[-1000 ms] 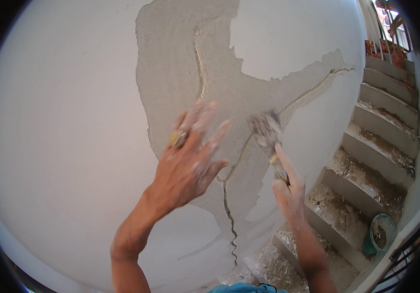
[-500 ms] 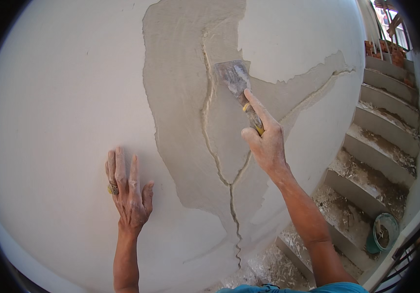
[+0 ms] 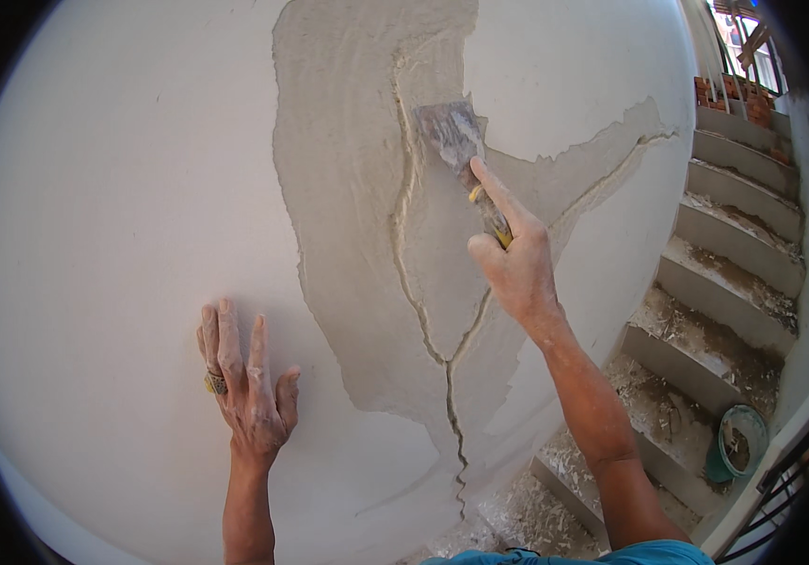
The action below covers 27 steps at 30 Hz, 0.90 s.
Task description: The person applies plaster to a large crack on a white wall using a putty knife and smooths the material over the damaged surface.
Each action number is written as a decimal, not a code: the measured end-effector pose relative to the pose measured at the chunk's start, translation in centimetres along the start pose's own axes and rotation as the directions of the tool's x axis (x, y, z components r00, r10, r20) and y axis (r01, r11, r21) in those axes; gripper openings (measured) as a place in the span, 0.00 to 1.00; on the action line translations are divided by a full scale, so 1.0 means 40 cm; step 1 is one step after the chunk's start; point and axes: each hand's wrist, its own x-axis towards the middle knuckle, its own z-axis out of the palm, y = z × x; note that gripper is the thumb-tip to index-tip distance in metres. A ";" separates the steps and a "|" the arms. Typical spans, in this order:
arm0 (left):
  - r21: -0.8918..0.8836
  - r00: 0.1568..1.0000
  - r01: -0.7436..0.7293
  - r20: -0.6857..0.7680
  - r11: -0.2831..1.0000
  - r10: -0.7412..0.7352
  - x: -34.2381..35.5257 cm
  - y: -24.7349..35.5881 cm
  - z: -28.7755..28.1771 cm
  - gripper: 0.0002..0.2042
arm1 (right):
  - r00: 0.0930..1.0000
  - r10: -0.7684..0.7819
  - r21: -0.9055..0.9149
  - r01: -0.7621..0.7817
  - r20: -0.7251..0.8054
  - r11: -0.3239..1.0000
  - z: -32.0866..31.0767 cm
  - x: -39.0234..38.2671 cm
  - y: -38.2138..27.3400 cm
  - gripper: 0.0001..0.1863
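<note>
My left hand [image 3: 249, 367], dusty white and with a ring on one finger, rests open on the white wall [image 3: 131, 217], fingers apart. My right hand [image 3: 517, 264] grips a putty knife [image 3: 451, 132] with a yellow-and-dark handle, index finger along it. Its smeared metal blade lies against the grey plaster patch [image 3: 338, 141], just right of the upper branch of a crack [image 3: 404, 202]. Another crack branch [image 3: 602, 179] runs up to the right, and both join in a jagged line that runs down the wall.
Concrete stairs [image 3: 724, 273], dirty with debris, climb along the right side. A green bucket [image 3: 720, 457] with grey material stands on a lower step. A dark railing [image 3: 781, 490] is at the lower right, and bricks [image 3: 757, 108] are stacked at the top of the stairs near an opening.
My left hand moved down and left from over the patch onto the white wall. My right hand with the putty knife moved up and left to beside the crack, shifting slightly higher lately.
</note>
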 end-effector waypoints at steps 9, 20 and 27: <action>0.010 1.000 0.001 0.019 1.000 -0.002 -0.002 0.001 -0.006 0.27 | 0.999 -0.041 0.004 0.041 0.016 0.999 -0.008 0.006 -0.004 0.43; -0.008 1.000 0.010 -0.009 1.000 -0.010 -0.005 -0.003 -0.004 0.27 | 1.000 -0.020 0.019 0.020 0.000 1.000 -0.005 0.031 -0.018 0.43; -0.007 1.000 0.002 0.020 1.000 -0.002 -0.002 -0.001 -0.012 0.27 | 1.000 0.020 -0.013 -0.020 0.008 1.000 -0.004 0.030 -0.016 0.43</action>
